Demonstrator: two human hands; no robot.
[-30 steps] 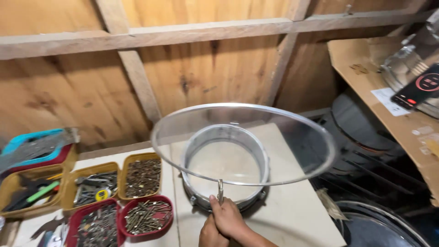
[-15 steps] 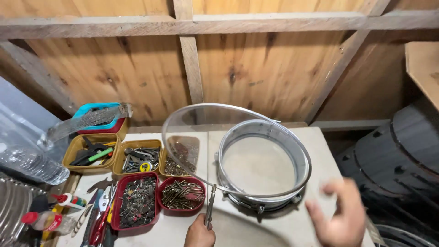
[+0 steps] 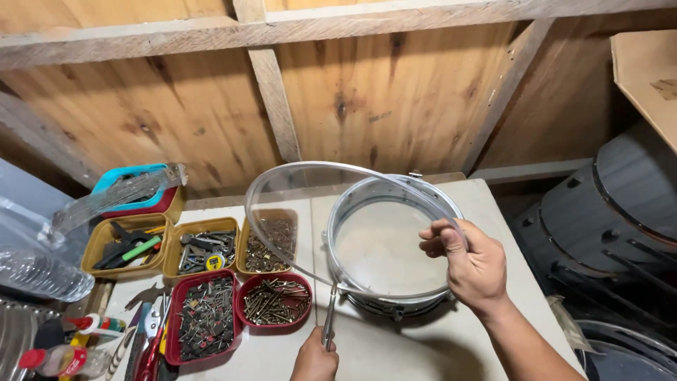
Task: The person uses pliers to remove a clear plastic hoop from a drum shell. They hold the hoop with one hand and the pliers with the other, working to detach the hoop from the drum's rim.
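A chrome snare drum shell [image 3: 395, 243] sits on the pale table [image 3: 493, 212]. Tilted above it is a clear round drum head [image 3: 296, 204] with a metal rim, raised on its left side. My right hand [image 3: 469, 264] grips the rim of this drum head at its right edge, over the drum. My left hand [image 3: 315, 360] at the bottom edge holds a thin metal tool [image 3: 329, 317] whose tip reaches the drum's near left rim.
Left of the drum stand yellow trays [image 3: 201, 250] and red trays [image 3: 275, 300] of screws and small tools. A clear plastic bottle [image 3: 32, 268] lies far left. Dark drum shells [image 3: 606, 212] are stacked at right. A wooden wall [image 3: 338, 106] stands behind the table.
My right hand came up from the lower right and took hold of the clear drum head's rim. The view shifted; the drum head now tilts up on the left.
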